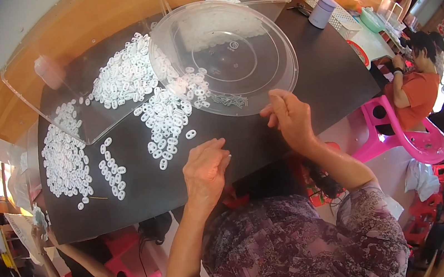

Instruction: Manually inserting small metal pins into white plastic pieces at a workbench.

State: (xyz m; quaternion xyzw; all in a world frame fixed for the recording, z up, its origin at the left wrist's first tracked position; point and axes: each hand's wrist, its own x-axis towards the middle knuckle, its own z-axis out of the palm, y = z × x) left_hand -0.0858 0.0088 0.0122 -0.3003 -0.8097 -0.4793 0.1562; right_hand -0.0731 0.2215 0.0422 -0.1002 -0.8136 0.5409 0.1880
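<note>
Many small white oval plastic pieces with two holes lie in heaps on the dark table. The nearest heap (165, 115) is left of my hands, and one loose piece (191, 134) lies just beyond my left hand. My left hand (204, 169) hovers over the table's near edge, thumb and fingers closed together; what they may hold is too small to make out. My right hand (291, 117) is raised at the near rim of a clear round lid (274, 70), its fingers bent in a pinch, contents hidden. Small grey metal bits (230, 101) show at the lid's near side.
More white pieces form a far heap (124, 75), a left heap (62, 162) and a short cluster (113, 169). Clear plastic panels (87, 140) stand behind. A lilac cup (323, 11) and white basket (344, 24) are far right. People sit on both sides; a pink chair (386, 128) stands right.
</note>
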